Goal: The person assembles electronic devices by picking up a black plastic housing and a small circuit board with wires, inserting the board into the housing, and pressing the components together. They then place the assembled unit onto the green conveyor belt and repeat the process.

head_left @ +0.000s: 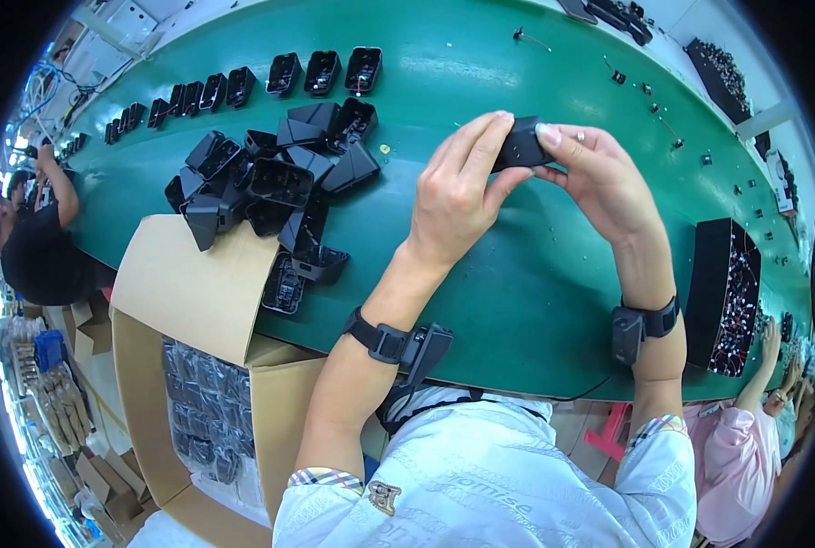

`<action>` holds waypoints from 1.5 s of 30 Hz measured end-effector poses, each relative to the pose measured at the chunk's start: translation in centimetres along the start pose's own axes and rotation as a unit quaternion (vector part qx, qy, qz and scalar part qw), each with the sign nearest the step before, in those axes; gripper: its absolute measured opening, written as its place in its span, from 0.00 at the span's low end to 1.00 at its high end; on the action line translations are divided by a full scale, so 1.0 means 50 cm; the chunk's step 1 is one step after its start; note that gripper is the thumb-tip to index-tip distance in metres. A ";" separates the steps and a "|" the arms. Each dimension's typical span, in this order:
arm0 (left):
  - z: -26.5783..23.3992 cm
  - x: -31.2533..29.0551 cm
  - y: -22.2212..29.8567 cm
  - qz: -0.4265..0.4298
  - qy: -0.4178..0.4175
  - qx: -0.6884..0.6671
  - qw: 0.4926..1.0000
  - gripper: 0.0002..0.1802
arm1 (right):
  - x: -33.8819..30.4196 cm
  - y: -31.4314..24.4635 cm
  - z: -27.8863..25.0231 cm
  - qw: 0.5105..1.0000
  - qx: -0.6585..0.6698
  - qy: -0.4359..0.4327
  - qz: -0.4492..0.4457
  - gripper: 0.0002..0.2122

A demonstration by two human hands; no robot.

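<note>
Over the green table (517, 301) I hold up a small black plastic housing (521, 146) between both hands. My left hand (458, 187) grips its left side, fingers along the top and thumb below. My right hand (599, 173) pinches the right end between thumb and fingers. What lies inside the housing is hidden from this side. To the left of my hands lies a loose heap of similar black housings (280, 183), some open side up, others tipped over. Behind the heap, a row of open black housings (282, 75) stretches off to the left.
An open cardboard box (197, 283) of bagged black parts (208, 402) stands at the left front. A black bin (707, 292) of small wired parts sits at the right edge. Small components (678, 143) are scattered along the far right. People work at both ends.
</note>
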State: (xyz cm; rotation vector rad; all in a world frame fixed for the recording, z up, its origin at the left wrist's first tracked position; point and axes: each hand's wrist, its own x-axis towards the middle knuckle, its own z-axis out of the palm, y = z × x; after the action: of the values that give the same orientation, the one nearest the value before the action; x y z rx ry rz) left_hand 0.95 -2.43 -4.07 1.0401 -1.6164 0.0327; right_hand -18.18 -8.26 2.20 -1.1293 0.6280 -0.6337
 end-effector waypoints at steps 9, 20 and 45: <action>-0.020 0.000 -0.018 -0.010 0.012 -0.030 0.999 0.30 | 0.035 0.028 -0.017 0.999 0.020 -0.030 -0.003 0.16; -0.056 0.019 -0.017 -0.021 0.102 0.175 0.979 0.18 | 0.373 0.114 0.047 0.737 -0.590 0.101 -0.315 0.14; -0.069 -0.012 -0.019 -0.141 -0.239 0.223 0.934 0.28 | 0.419 0.044 -0.263 0.644 -0.703 0.261 -0.151 0.11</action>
State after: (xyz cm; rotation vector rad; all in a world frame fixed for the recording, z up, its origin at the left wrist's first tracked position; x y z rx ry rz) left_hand 4.20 -0.82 -3.84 1.7292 -1.9249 -0.0538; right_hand -13.56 -31.00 -6.57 -2.6034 1.5918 -0.7305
